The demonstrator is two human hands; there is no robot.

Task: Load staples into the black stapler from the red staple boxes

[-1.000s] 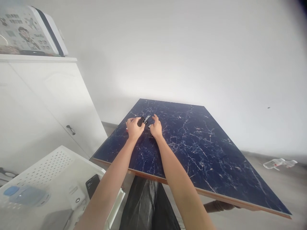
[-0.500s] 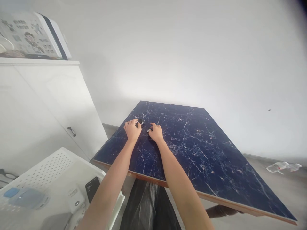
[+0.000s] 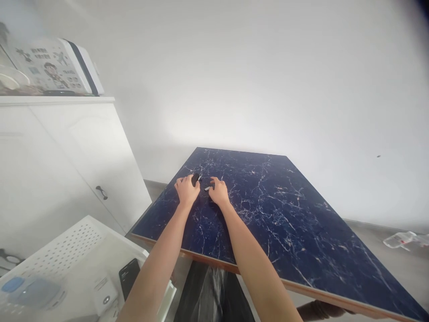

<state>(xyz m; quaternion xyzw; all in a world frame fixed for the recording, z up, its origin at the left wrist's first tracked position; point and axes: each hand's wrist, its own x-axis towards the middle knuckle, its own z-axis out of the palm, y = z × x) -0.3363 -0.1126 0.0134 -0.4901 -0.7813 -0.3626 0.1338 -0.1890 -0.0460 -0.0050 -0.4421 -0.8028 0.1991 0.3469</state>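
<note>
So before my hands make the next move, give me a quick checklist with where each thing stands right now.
1. Left hand has the black object: ok, it shows between thumb and forefinger.
2. Right hand has the small pale piece: ok, its end pokes out by the thumb.
3. The two held things are apart: ok, a gap shows between them.
4. Both hands are over the blue marbled tabletop: ok, well in from its near edge.
5. Phone is off the tabletop: ok, it lies on the white stand.
6. Grip is firm: cannot tell, the hands hide most of both things.
</note>
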